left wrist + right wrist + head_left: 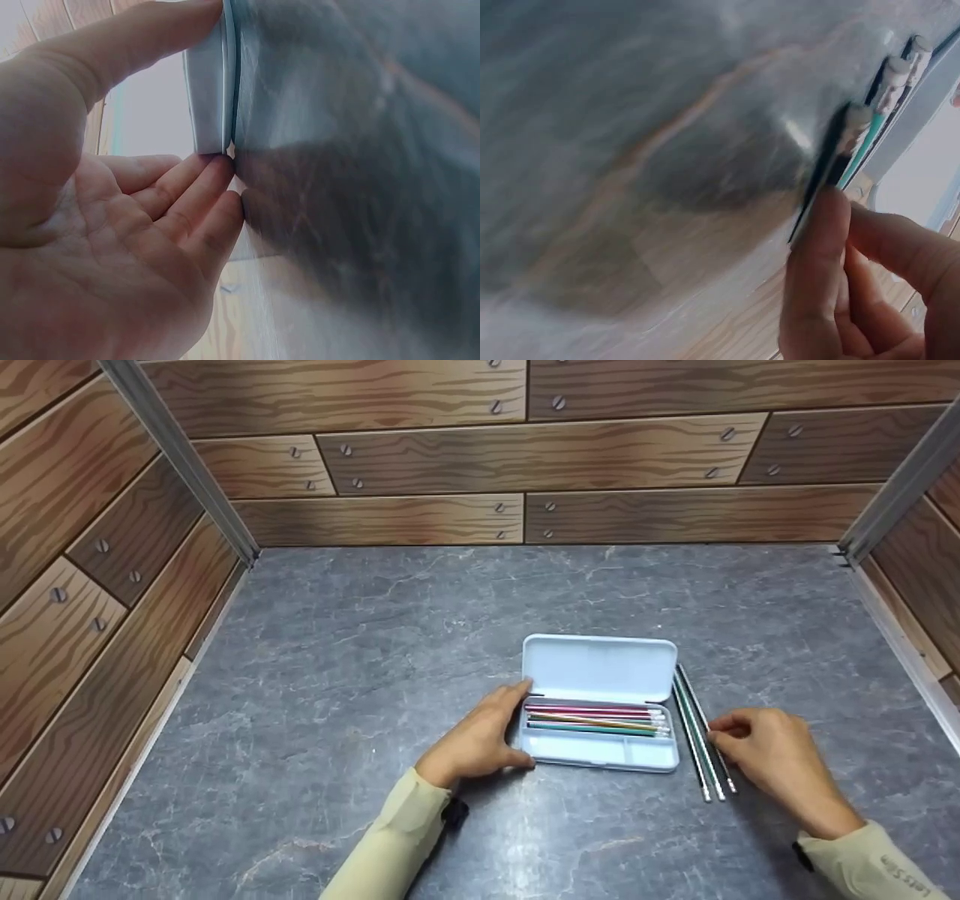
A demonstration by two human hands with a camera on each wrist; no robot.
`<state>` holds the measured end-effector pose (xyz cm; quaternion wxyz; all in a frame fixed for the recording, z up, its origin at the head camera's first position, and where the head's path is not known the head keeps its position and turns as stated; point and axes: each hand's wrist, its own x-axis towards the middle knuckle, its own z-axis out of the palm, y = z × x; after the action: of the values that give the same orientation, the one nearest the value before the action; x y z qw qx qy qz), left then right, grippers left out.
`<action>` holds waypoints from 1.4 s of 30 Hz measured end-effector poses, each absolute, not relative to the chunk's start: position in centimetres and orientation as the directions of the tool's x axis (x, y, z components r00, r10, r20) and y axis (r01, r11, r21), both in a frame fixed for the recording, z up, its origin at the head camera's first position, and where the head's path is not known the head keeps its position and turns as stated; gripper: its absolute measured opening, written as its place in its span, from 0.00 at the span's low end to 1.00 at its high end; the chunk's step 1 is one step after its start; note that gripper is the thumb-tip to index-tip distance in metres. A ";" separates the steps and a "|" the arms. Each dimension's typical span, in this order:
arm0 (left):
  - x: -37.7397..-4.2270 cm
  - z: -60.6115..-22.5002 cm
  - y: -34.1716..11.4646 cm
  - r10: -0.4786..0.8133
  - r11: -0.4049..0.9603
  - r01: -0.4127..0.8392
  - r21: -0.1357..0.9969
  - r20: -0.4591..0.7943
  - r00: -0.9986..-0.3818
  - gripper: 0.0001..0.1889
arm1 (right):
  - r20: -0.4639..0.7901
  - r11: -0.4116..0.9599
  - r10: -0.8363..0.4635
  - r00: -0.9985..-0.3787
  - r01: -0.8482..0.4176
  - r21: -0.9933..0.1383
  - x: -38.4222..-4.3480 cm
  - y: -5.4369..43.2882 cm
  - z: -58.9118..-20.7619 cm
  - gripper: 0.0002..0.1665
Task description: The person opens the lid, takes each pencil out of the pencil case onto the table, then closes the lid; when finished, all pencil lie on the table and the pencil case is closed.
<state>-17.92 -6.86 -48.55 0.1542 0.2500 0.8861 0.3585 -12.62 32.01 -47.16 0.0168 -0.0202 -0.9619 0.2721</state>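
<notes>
A light blue pencil case lies with its lid tipped back. Several pencils in pink, gold, green and other colours lie side by side in its base. My left hand holds the case at its left end, thumb at the front corner and fingers by the hinge side. In the left wrist view the case's edge shows between thumb and fingertips. To the right of the case, my right hand pinches a dark pencil between thumb and forefinger. Two more pencils, one green, lie beside it, eraser ends toward me.
The grey marbled tabletop spreads around the case. Wood-patterned panels stand at the back and sides, with grey metal strips in the corners. A narrow front compartment of the case shows its bare floor.
</notes>
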 end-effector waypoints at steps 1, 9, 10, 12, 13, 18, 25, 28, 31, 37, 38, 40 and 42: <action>-17.9 -48.5 -6.8 0.555 0.618 0.334 0.712 -0.094 -0.827 0.62 | 0.048 0.855 0.044 -0.998 0.013 -0.518 -12.7 31.8 -47.2 0.11; -18.1 -48.5 -6.8 0.566 0.606 0.356 0.712 -0.072 -0.821 0.61 | 0.269 0.800 -0.096 -0.958 -0.235 -0.552 -13.7 29.5 -47.0 0.12; -18.1 -48.5 -6.8 0.568 0.605 0.359 0.711 -0.069 -0.820 0.61 | 0.287 0.788 -0.127 -0.949 -0.272 -0.553 -13.9 29.2 -47.0 0.13; -18.1 -48.6 -6.7 0.569 0.604 0.360 0.711 -0.069 -0.819 0.61 | 0.310 0.768 -0.192 -0.931 -0.339 -0.543 -14.3 28.6 -47.0 0.14; -18.1 -48.6 -6.7 0.569 0.605 0.359 0.710 -0.071 -0.819 0.61 | 0.316 0.758 -0.223 -0.922 -0.368 -0.539 -14.5 28.3 -47.0 0.15; -18.1 -48.7 -6.7 0.561 0.614 0.338 0.714 -0.093 -0.823 0.62 | 0.335 0.700 -0.365 -0.869 -0.493 -0.517 -15.4 27.3 -47.4 0.16; -18.1 -48.5 -6.7 0.553 0.624 0.319 0.713 -0.115 -0.825 0.62 | 0.316 0.678 -0.460 -0.830 -0.558 -0.478 -16.4 26.7 -48.0 0.12; -18.0 -48.4 -6.7 0.554 0.629 0.328 0.705 -0.111 -0.825 0.62 | 0.276 0.691 -0.453 -0.848 -0.530 -0.492 -16.5 26.6 -48.1 0.12; -18.1 -48.4 -6.7 0.558 0.623 0.342 0.703 -0.094 -0.824 0.62 | 0.226 0.699 -0.448 -0.865 -0.497 -0.514 -16.7 26.5 -48.2 0.13; -18.1 -48.5 -6.8 0.564 0.617 0.361 0.699 -0.073 -0.823 0.61 | 0.179 0.688 -0.478 -0.860 -0.493 -0.533 -17.1 26.2 -47.9 0.12; -18.1 -48.5 -6.8 0.563 0.620 0.361 0.697 -0.074 -0.823 0.61 | 0.177 0.686 -0.484 -0.857 -0.497 -0.532 -17.2 26.1 -47.9 0.12; -18.0 -48.6 -6.9 0.561 0.623 0.356 0.697 -0.081 -0.824 0.61 | 0.176 0.684 -0.494 -0.851 -0.506 -0.525 -17.3 26.1 -47.9 0.12; -18.0 -48.6 -6.9 0.558 0.623 0.349 0.700 -0.085 -0.826 0.61 | 0.173 0.685 -0.501 -0.848 -0.511 -0.520 -17.3 26.0 -47.9 0.12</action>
<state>-18.02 -6.87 -48.60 0.1486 0.2550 0.8885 0.3514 -17.31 25.98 -47.87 0.0085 0.2755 -0.9178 0.2857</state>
